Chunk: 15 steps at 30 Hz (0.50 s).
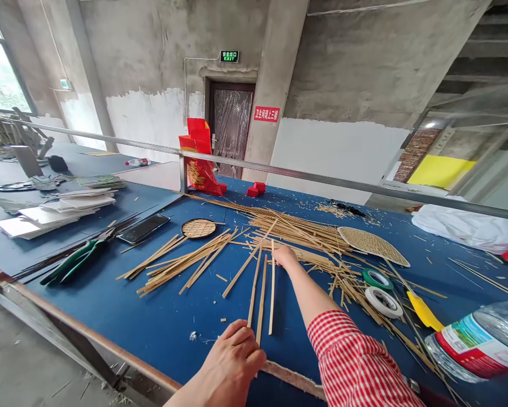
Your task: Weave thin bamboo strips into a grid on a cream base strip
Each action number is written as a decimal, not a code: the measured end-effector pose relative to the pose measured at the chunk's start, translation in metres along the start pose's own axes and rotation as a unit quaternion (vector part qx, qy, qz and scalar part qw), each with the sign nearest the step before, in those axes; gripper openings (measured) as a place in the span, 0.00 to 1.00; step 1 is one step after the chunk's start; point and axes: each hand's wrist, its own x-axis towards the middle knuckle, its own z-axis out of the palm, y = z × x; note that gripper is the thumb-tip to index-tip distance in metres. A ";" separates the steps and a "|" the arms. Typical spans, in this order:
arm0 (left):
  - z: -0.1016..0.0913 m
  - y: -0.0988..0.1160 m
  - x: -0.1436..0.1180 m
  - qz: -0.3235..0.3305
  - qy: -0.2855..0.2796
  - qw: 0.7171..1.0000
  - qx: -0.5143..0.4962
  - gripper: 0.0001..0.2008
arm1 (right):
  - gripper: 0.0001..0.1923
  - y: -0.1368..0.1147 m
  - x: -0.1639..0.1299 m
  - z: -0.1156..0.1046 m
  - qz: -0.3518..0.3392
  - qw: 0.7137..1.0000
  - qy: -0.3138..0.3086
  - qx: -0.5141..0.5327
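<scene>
My left hand [232,359] rests flat on the near strips [260,294], my right hand [284,255] pinches strip tops at frame centre, tape rolls [381,291] lying right.

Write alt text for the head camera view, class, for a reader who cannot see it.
A person's left hand rests on the near ends of three thin bamboo strips on a blue table, while the right hand, in a red checked sleeve, reaches to their far ends. Scattered bamboo strips, a woven bamboo mat and two tape rolls lie around.
</scene>
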 end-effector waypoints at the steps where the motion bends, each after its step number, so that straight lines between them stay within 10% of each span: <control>1: -0.001 0.001 -0.001 -0.010 -0.009 1.000 -0.003 0.04 | 0.05 0.003 -0.001 -0.004 0.000 1.000 -0.006 0.025; 15: -0.013 0.009 0.005 -0.088 -0.003 0.992 -0.092 0.15 | 0.02 0.059 -0.092 -0.034 -0.079 0.873 -0.146 0.460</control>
